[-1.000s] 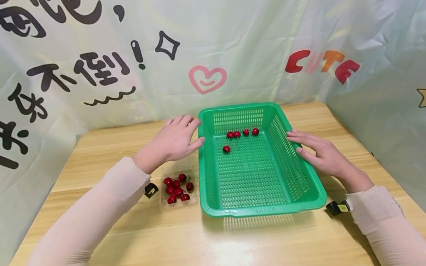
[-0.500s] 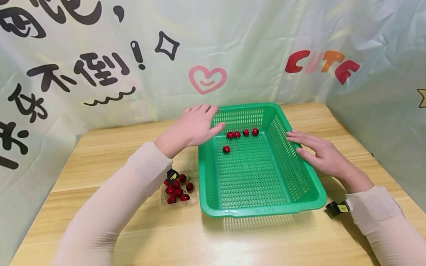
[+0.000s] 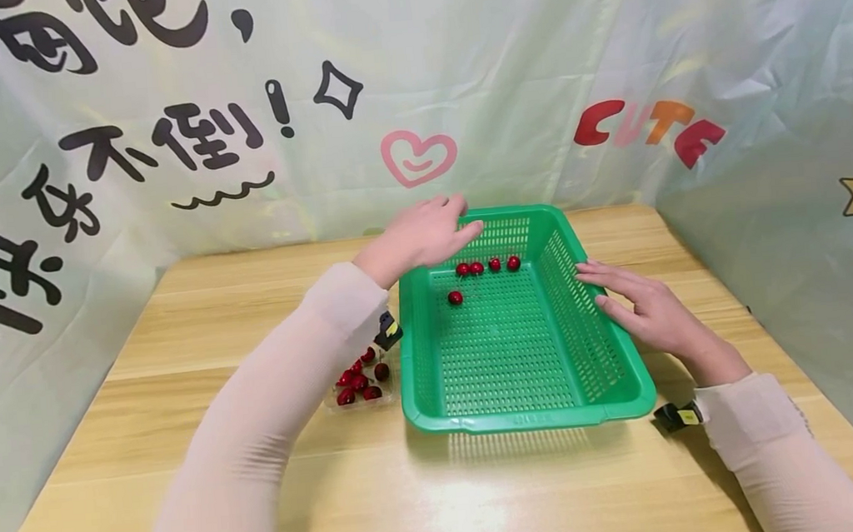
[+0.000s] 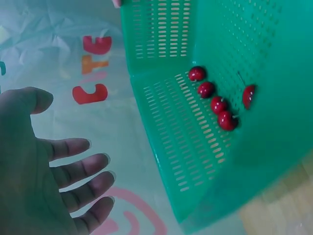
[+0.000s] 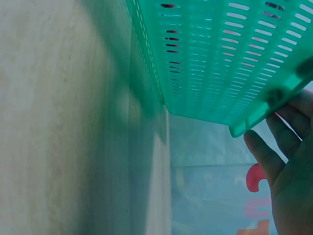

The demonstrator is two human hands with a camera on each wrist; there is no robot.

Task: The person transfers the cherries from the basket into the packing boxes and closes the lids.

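Since a second ago the left hand (image 3: 424, 237) has travelled from outside the left wall of the green perforated plastic basket (image 3: 520, 409) to above its far left corner, fingers spread and relaxed, holding nothing; its sleeve now covers part of the clear plastic punnet of red cherries (image 3: 361, 386) lying just beside the basket's left wall. The right hand (image 3: 643, 303) has stayed flat against the basket's right rim, fingers straight, pressing rather than clasping. The basket sits toward the far right of the wooden table (image 3: 176, 336), its long axis running from near edge to far edge. Five loose red cherries (image 3: 487, 267) lie near its far wall.
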